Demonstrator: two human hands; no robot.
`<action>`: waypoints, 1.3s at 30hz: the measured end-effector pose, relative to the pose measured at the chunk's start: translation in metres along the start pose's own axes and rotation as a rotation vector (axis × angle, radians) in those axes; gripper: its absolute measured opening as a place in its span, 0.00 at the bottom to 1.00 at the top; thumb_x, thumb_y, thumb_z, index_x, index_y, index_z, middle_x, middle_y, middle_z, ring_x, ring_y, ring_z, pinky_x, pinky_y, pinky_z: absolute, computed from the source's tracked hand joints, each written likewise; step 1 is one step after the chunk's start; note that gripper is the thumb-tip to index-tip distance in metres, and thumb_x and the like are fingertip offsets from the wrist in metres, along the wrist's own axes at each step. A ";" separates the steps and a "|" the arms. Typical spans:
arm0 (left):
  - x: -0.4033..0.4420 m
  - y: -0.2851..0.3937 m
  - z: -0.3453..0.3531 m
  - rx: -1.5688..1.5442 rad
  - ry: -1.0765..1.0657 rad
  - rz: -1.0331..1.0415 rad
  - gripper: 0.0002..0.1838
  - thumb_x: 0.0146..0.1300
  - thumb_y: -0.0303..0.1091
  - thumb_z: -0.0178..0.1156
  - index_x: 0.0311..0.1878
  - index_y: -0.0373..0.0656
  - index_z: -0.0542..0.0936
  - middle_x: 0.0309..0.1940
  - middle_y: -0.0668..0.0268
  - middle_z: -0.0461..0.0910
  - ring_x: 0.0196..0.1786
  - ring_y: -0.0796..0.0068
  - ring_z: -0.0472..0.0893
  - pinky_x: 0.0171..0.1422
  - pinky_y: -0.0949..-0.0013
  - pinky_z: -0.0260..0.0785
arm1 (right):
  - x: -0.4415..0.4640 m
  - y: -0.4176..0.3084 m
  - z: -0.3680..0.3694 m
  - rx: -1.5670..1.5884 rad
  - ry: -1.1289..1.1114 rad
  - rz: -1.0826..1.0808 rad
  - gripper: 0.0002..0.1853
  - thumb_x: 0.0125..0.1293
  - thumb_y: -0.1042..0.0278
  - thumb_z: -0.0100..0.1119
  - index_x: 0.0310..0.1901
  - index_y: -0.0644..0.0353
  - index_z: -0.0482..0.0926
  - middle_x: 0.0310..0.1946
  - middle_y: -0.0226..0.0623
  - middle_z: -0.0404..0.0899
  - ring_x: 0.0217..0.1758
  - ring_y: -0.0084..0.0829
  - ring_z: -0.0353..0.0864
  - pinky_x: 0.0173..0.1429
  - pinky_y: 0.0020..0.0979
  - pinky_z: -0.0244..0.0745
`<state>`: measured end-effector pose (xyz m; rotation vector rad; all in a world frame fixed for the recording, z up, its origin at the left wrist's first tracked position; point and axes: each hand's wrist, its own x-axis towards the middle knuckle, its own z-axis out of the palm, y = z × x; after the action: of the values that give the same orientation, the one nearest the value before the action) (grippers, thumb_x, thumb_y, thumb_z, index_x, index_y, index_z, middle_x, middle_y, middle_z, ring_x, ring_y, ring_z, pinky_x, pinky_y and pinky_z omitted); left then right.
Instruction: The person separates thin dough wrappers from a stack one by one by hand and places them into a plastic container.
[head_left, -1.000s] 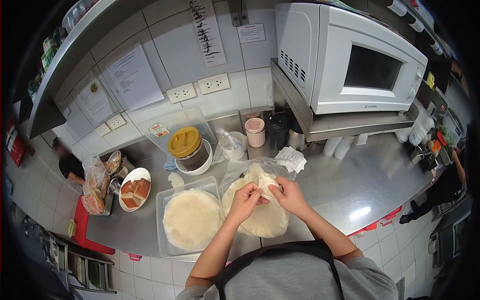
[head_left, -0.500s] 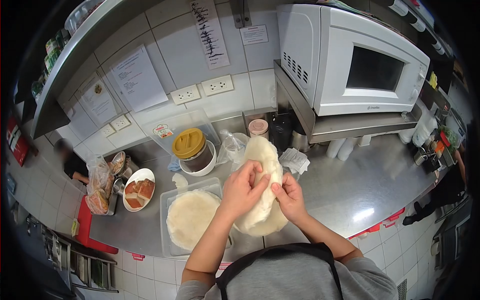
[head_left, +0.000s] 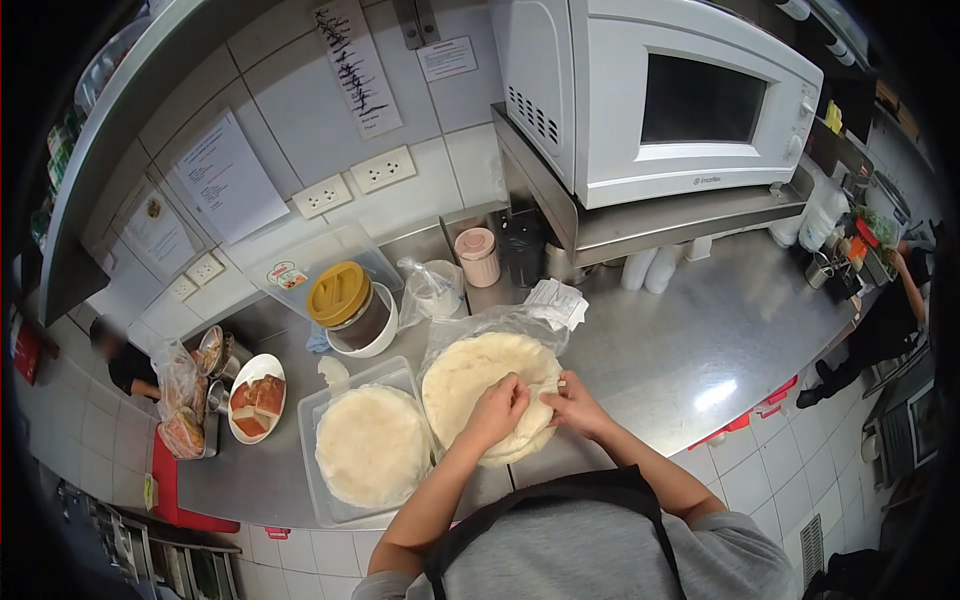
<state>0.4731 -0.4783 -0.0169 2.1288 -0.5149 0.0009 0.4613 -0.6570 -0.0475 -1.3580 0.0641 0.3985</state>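
A stack of pale, thin round dough sheets lies in front of me, partly on a clear plastic bag. At the stack's right edge, my left hand is closed, its fingers pinching the lifted edge of a dough sheet. Just beside it, my right hand pinches the same edge between thumb and fingers. My hands cover part of the sheet, and its near side is folded. To the left, a clear plastic container holds another stack of round dough sheets.
A torn dough scrap hangs at the container's far corner. Behind are a yellow-lidded jar, a pink canister and crumpled paper. A bread dish stands left. The microwave overhangs the counter. Other people are at both sides.
The dough stack was held up and folded between my hands; it now lies flat on the counter and bag. My hands have moved down to its right edge. The view has shifted slightly.
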 end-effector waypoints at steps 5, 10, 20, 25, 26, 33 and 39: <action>0.007 0.015 0.000 0.072 0.049 0.175 0.12 0.59 0.33 0.62 0.42 0.37 0.76 0.25 0.59 0.76 0.25 0.66 0.75 0.33 0.66 0.68 | 0.006 0.007 0.002 -0.231 -0.024 -0.246 0.23 0.63 0.72 0.56 0.56 0.66 0.60 0.35 0.43 0.79 0.32 0.30 0.82 0.31 0.30 0.78; 0.016 -0.007 0.005 0.094 0.158 0.311 0.07 0.58 0.30 0.63 0.36 0.37 0.79 0.26 0.59 0.78 0.23 0.67 0.74 0.30 0.68 0.67 | 0.001 -0.010 0.001 -0.405 -0.068 -0.195 0.25 0.65 0.75 0.52 0.61 0.66 0.56 0.37 0.41 0.78 0.35 0.27 0.81 0.34 0.27 0.78; 0.003 -0.016 0.019 -0.164 0.420 -0.092 0.05 0.59 0.27 0.62 0.33 0.35 0.80 0.18 0.65 0.76 0.18 0.82 0.68 0.23 0.74 0.61 | 0.011 0.001 0.006 -0.191 0.042 -0.101 0.21 0.59 0.72 0.53 0.53 0.71 0.66 0.36 0.49 0.79 0.32 0.34 0.83 0.32 0.33 0.78; 0.011 -0.006 0.016 -0.082 0.346 0.080 0.05 0.57 0.25 0.61 0.36 0.34 0.79 0.23 0.61 0.78 0.24 0.71 0.74 0.30 0.69 0.67 | 0.038 0.008 -0.003 -0.577 0.152 -0.415 0.19 0.57 0.70 0.55 0.49 0.70 0.68 0.37 0.56 0.79 0.35 0.48 0.82 0.40 0.41 0.76; 0.015 -0.004 0.017 -0.091 0.335 0.144 0.06 0.56 0.25 0.61 0.36 0.34 0.79 0.26 0.58 0.78 0.27 0.65 0.77 0.34 0.66 0.69 | 0.028 -0.012 0.006 -0.649 0.167 -0.403 0.18 0.57 0.70 0.55 0.48 0.69 0.68 0.38 0.56 0.78 0.37 0.50 0.81 0.42 0.43 0.75; 0.031 0.000 0.000 0.084 0.268 0.226 0.06 0.54 0.23 0.61 0.35 0.33 0.80 0.27 0.55 0.78 0.28 0.60 0.78 0.36 0.64 0.72 | 0.030 -0.025 0.020 -0.756 0.263 -0.471 0.14 0.57 0.70 0.53 0.42 0.70 0.67 0.28 0.63 0.77 0.37 0.63 0.77 0.42 0.52 0.71; 0.022 -0.014 -0.004 -0.016 0.499 0.030 0.06 0.58 0.27 0.61 0.31 0.33 0.78 0.21 0.56 0.77 0.23 0.65 0.77 0.30 0.66 0.68 | 0.043 0.005 0.007 -0.497 0.325 -0.388 0.18 0.59 0.69 0.51 0.48 0.71 0.69 0.34 0.60 0.79 0.40 0.50 0.81 0.43 0.44 0.75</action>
<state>0.4988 -0.4759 -0.0210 2.0063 -0.2470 0.5280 0.4989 -0.6392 -0.0628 -1.8725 -0.0332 -0.1506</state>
